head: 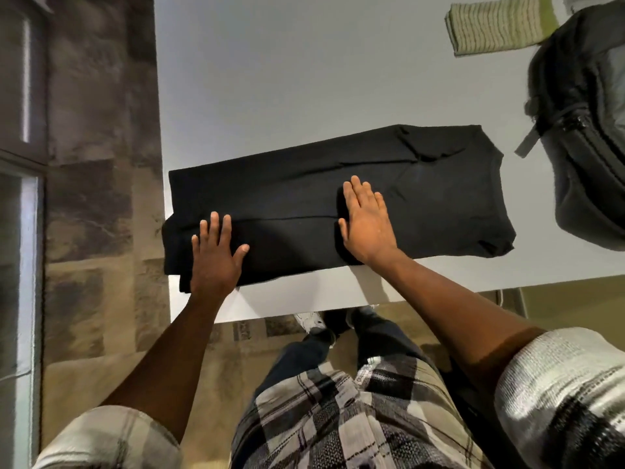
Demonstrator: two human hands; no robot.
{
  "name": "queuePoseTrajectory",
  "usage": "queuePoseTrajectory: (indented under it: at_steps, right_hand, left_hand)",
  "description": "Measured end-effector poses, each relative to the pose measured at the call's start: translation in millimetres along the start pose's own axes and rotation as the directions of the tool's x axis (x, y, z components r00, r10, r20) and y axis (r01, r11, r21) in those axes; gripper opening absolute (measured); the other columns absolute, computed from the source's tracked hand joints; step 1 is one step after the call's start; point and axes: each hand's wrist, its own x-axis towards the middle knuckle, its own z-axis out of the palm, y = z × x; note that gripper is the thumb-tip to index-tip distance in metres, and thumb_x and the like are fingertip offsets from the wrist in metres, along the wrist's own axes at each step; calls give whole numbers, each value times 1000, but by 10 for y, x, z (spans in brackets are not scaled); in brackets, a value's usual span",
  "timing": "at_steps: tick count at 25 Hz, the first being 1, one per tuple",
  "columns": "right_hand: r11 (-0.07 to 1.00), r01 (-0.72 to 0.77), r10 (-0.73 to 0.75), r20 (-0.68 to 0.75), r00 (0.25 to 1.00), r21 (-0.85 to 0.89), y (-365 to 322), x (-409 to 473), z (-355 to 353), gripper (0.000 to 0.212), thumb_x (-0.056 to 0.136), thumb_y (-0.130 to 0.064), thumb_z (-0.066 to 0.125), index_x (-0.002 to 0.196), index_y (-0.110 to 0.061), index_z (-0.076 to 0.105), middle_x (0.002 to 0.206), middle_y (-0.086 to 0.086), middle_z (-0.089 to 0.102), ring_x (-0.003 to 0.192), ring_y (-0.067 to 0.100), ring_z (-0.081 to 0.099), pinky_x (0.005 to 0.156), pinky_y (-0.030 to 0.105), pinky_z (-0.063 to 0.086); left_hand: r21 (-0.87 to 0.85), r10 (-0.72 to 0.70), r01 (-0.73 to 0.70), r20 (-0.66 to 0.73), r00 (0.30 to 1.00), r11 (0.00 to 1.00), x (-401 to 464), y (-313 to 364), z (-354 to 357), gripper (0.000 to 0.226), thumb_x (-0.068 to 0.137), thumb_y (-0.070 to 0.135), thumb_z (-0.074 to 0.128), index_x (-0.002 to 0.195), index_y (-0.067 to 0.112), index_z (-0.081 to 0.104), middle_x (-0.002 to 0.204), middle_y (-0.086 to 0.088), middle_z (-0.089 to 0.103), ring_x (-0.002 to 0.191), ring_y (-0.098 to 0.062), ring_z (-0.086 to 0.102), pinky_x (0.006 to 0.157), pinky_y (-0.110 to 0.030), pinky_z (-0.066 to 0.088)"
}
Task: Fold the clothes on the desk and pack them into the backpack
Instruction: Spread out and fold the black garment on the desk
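Your left hand (pixel 216 252) and right hand (pixel 365 221) lie flat, fingers straight, pressing the shirt (pixel 304 198) on the desk (pixel 304 79), probably smoothing the fold. Backpack (pixel 588 130) waits right, apparently unzipped.

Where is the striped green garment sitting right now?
In the head view, the striped green garment lies folded at the desk's far right, its right end tucked behind the backpack, well beyond the black shirt.
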Motion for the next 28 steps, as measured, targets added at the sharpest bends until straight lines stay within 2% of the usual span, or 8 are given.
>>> queuePoseTrajectory:
  at_steps: [4, 7, 11, 15, 19, 22, 25, 28]
  right_hand:
    - [999, 45, -45, 45, 998, 14, -681, 90, 170, 69, 101, -27, 48, 159, -9, 15, 168, 12, 11, 154, 32, 13, 126, 45, 13]
    - [990, 142, -143, 90, 986, 14, -1204, 126, 283, 70, 99, -26, 51, 159, -9, 17, 167, 12, 15, 149, 34, 24, 122, 46, 23]
    - [972, 235, -236, 97, 967, 24, -1677, 192, 347, 70, 96, -26, 57, 156, -8, 24, 155, 12, 33, 124, 33, 48, 101, 43, 44]
    - [963, 241, -262, 202, 944, 120, -1943, 221, 452, 75, 96, -25, 61, 157, -10, 20, 150, 12, 31, 120, 34, 52, 95, 43, 50]
    - [978, 128, -176, 315, 933, 167, -1988, 230, 589, 84, 90, -24, 69, 157, -12, 19, 159, 6, 19, 132, 34, 42, 106, 44, 45]
    - [981, 91, -144, 337, 930, 169, -1995, 258, 609, 88, 86, -20, 73, 156, -13, 20, 161, 3, 13, 135, 33, 38, 110, 41, 42]
    - [981, 83, -140, 348, 927, 173, -2007, 285, 595, 91, 83, -19, 75, 156, -13, 21, 160, 3, 12, 134, 33, 38, 108, 41, 44]
    - [982, 86, -141, 354, 925, 167, -2005, 275, 604, 94, 82, -22, 76, 156, -13, 20, 160, 3, 11, 134, 33, 38, 110, 43, 44]
  left_hand:
    - [-72, 32, -32, 5, 999, 997, 21, -375, -154, 66, 103, 41, 47, 159, 15, 24, 166, -7, 19, 152, -29, 20, 122, -50, 18]
    - [-75, 3, -12, -118, 993, 997, 60, -551, -294, 62, 101, 39, 49, 154, 10, 34, 158, -13, 35, 145, -34, 34, 117, -51, 30]
    - [-200, -203, 164, -194, 960, 966, 180, -661, -440, 61, 99, 37, 55, 149, 7, 36, 151, -19, 41, 136, -38, 40, 110, -51, 37]
    - [-335, -296, 256, -75, 952, 907, 442, -750, -487, 53, 92, 44, 62, 125, 5, 51, 122, -21, 56, 115, -40, 54, 95, -46, 47]
    - [-454, -442, 448, 127, 888, 770, 638, -741, -538, 73, 86, 55, 68, 137, 7, 48, 136, -19, 52, 123, -37, 53, 104, -45, 46]
    - [-559, -460, 503, 229, 858, 659, 722, -734, -562, 79, 80, 58, 74, 136, 8, 49, 133, -12, 58, 121, -33, 57, 98, -41, 49]
    - [-624, -454, 510, 263, 851, 592, 727, -646, -573, 70, 83, 53, 74, 131, 5, 56, 129, -12, 63, 117, -33, 60, 87, -34, 47]
    - [-638, -469, 498, 233, 852, 587, 710, -574, -565, 65, 85, 58, 69, 124, 5, 63, 125, -13, 66, 114, -34, 62, 88, -35, 48]
